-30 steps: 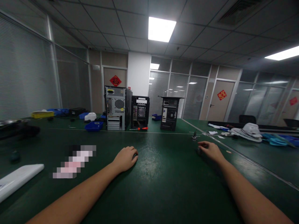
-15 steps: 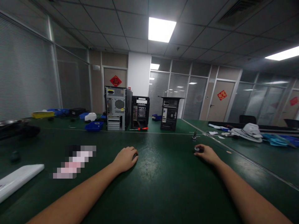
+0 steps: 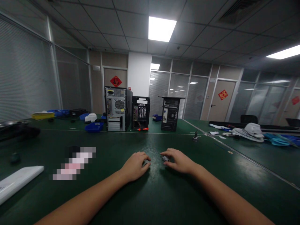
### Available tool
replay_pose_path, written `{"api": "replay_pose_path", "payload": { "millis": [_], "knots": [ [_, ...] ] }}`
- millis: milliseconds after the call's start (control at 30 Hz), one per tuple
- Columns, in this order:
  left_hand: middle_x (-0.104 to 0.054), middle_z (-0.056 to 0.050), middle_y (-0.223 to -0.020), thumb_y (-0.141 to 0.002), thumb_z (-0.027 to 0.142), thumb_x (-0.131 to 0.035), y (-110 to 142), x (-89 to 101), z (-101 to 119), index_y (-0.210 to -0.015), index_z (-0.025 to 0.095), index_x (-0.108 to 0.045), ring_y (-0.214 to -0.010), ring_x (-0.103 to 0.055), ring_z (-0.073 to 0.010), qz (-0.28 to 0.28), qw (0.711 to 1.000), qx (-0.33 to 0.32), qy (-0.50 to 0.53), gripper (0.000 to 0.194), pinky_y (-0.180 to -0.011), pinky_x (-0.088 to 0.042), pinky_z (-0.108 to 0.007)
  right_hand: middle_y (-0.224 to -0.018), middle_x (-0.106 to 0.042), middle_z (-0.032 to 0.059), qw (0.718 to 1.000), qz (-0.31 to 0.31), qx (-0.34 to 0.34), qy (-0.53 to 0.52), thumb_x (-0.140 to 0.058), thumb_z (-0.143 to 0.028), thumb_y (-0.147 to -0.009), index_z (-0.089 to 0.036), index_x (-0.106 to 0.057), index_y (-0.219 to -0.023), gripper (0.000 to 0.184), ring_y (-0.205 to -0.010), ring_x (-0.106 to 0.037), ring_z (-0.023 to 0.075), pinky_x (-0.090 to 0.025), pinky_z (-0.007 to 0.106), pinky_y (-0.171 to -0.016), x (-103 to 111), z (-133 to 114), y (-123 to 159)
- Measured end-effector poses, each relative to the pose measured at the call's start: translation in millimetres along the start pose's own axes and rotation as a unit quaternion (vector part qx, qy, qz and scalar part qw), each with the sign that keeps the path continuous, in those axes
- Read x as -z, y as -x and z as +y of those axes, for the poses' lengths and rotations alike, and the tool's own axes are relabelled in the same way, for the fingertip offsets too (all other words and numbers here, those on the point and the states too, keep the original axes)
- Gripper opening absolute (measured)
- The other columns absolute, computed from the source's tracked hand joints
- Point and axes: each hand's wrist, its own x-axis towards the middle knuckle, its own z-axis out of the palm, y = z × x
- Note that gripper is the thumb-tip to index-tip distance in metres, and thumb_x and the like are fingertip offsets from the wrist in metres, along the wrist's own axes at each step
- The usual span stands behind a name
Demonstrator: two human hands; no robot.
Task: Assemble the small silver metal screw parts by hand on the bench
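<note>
both hands are low over the green tabletop (image 3: 150,193), facing each other with a gap between them. the left hand (image 3: 134,165) curls its thumb and fingers around a small grey piece (image 3: 145,162), mostly hidden by the grip. the right hand (image 3: 180,161) grasps a small silvery part (image 3: 165,158) between thumb and fingers, on the side toward the left hand. the two pieces are apart, and neither can be made out in detail.

beyond the right hand, a small metal fitting (image 3: 195,136) stands upright near the seam in the tabletop. farther back stand a tall grey computer case (image 3: 116,109), a black case (image 3: 140,112) and another dark case (image 3: 170,114). a red-handled screwdriver (image 3: 142,129) lies in front of the black case. a blue tray (image 3: 94,127) is just left of the tall grey case, with a yellow tray (image 3: 43,116) farther left. at the left edge lies a white object (image 3: 21,181); a white hat (image 3: 250,132) sits to the far right.
</note>
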Motion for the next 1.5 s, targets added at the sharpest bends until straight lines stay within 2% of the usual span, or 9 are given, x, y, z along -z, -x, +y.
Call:
{"api": "replay_pose_path", "payload": {
  "millis": [100, 267, 467, 833, 1000, 1167, 1267, 1400, 1500],
  "knots": [
    [-0.069, -0.003, -0.108, -0.095, 0.037, -0.055, 0.3, -0.9, 11.1, -0.109, 0.026, -0.069, -0.104, -0.061, -0.0221, -0.002, 1.0, -0.004, 0.02, 0.023, -0.091, -0.044, -0.035, -0.116, -0.066, 0.0099, 0.999, -0.009, 0.029, 0.017, -0.065, -0.038, -0.087, -0.022, -0.059, -0.135, 0.051, -0.108, -0.06, 0.0254, -0.045, 0.036, -0.095, -6.3, -18.6, -3.6],
    [-0.069, -0.004, -0.105, -0.096, 0.034, -0.053, 0.0, -1.3, 17.4, -0.1, 0.023, -0.069, -0.102, -0.06, -0.0221, -0.007, 0.999, -0.016, 0.032, 0.02, -0.09, -0.044, -0.035, -0.123, -0.064, 0.0115, 0.998, -0.014, 0.065, 0.017, -0.065, -0.034, -0.086, -0.021, -0.051, -0.14, 0.058, -0.113, -0.058, 0.026, -0.045, 0.038, -0.099, -13.3, -33.1, -4.6],
    [-0.069, -0.004, -0.103, -0.097, 0.029, -0.051, 0.3, 3.3, 20.7, -0.102, 0.021, -0.067, -0.099, -0.06, -0.0214, -0.02, 0.999, -0.035, 0.03, 0.019, -0.09, -0.043, -0.035, -0.124, -0.064, 0.0129, 0.996, -0.011, 0.084, 0.027, -0.061, -0.03, -0.088, -0.017, -0.051, -0.139, 0.053, -0.114, -0.058, 0.0264, -0.046, 0.04, -0.101, -14.9, -38.7, -3.8],
    [-0.069, -0.005, -0.101, -0.098, 0.03, -0.048, -2.4, -2.2, 18.4, -0.098, 0.02, -0.066, -0.098, -0.061, -0.0211, 0.011, 0.999, -0.02, 0.045, 0.021, -0.089, -0.044, -0.033, -0.146, -0.051, 0.0187, 0.995, 0.016, 0.099, 0.001, -0.05, -0.021, -0.091, -0.012, -0.031, -0.151, 0.063, -0.133, -0.05, 0.0257, -0.039, 0.043, -0.113, -35.1, -44.4, -5.6],
    [-0.068, -0.005, -0.094, -0.097, 0.032, -0.048, -2.6, -3.7, 14.3, -0.091, 0.019, -0.066, -0.093, -0.06, -0.0207, 0.018, 0.999, -0.016, 0.029, 0.023, -0.084, -0.043, -0.032, -0.135, -0.058, 0.0175, 0.996, 0.007, 0.083, 0.028, -0.052, -0.018, -0.087, -0.012, -0.041, -0.144, 0.058, -0.126, -0.054, 0.0262, -0.041, 0.042, -0.11, -33.3, -35.9, -7.1],
    [-0.068, -0.004, -0.093, -0.096, 0.033, -0.051, -1.8, -1.6, 12.0, -0.092, 0.02, -0.069, -0.091, -0.06, -0.0204, 0.002, 0.999, -0.008, 0.032, 0.023, -0.082, -0.043, -0.032, -0.116, -0.068, 0.0104, 1.0, 0.015, 0.021, 0.003, -0.05, -0.031, -0.096, -0.019, -0.058, -0.125, 0.033, -0.105, -0.064, 0.0234, -0.049, 0.037, -0.094, -24.4, -31.0, -7.5],
    [-0.068, -0.005, -0.095, -0.096, 0.035, -0.05, -1.0, -0.9, 14.1, -0.091, 0.02, -0.07, -0.093, -0.06, -0.0204, -0.012, 0.999, -0.016, 0.043, 0.025, -0.084, -0.043, -0.032, -0.112, -0.069, 0.0071, 0.998, 0.027, 0.047, -0.036, -0.046, -0.03, -0.099, -0.023, -0.061, -0.12, 0.027, -0.105, -0.063, 0.0209, -0.047, 0.034, -0.093, -21.1, -38.1, -7.7],
    [-0.069, -0.005, -0.093, -0.096, 0.034, -0.051, -1.1, -2.2, 16.8, -0.088, 0.02, -0.071, -0.092, -0.06, -0.0199, -0.021, 0.998, -0.036, 0.049, 0.026, -0.086, -0.043, -0.032, -0.114, -0.066, 0.0075, 0.995, 0.034, 0.074, -0.05, -0.051, -0.025, -0.095, -0.022, -0.057, -0.124, 0.029, -0.103, -0.062, 0.0207, -0.047, 0.034, -0.091, -21.4, -48.4, -6.0],
    [-0.069, -0.005, -0.093, -0.097, 0.033, -0.05, -1.9, -3.6, 17.5, -0.087, 0.02, -0.072, -0.093, -0.061, -0.0194, -0.02, 0.997, -0.045, 0.059, 0.028, -0.086, -0.044, -0.032, -0.121, -0.064, 0.0097, 0.998, 0.024, 0.054, -0.034, -0.065, -0.026, -0.085, -0.02, -0.049, -0.13, 0.048, -0.104, -0.061, 0.0237, -0.046, 0.036, -0.092, -24.4, -50.0, -4.4]
  ]
}}
